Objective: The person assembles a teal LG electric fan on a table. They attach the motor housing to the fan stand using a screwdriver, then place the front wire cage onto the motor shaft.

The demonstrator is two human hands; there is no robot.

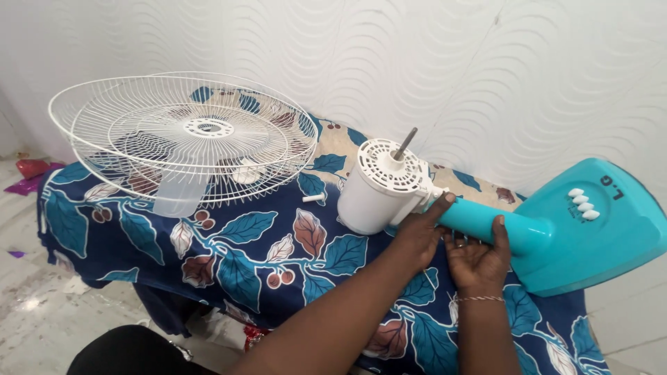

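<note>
While the teal fan neck (486, 232) lies on its side, it is gripped from beneath by both hands: the left hand (417, 236) nearer the white motor housing (379, 187), the right hand (479, 260) nearer the teal base (597, 229).

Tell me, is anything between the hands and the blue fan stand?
Nothing visible. The left hand and right hand both grip the turquoise fan stand directly, beside the white motor.
</note>
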